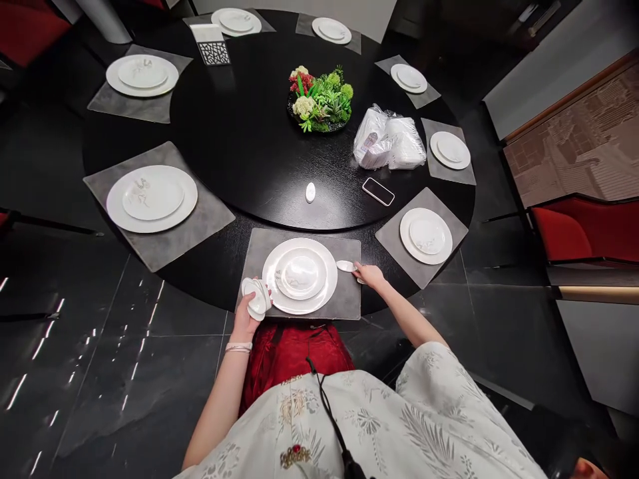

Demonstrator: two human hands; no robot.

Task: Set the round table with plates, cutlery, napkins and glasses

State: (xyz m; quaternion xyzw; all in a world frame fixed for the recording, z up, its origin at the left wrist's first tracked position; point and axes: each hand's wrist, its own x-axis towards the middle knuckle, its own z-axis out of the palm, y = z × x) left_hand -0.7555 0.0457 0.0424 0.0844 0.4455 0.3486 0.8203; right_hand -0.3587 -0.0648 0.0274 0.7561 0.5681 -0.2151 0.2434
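At the near edge of the surface (210,274), the left hand (244,315) is clutching stacked white dishes (256,299); the right hand (370,274) is pinching an oval dish (344,266) near the right edge of the placemat (348,299).

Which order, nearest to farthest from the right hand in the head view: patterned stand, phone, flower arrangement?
1. Phone: just ahead of the right hand.
2. Flower arrangement: beyond the phone, slightly left.
3. Patterned stand: far side, well left.
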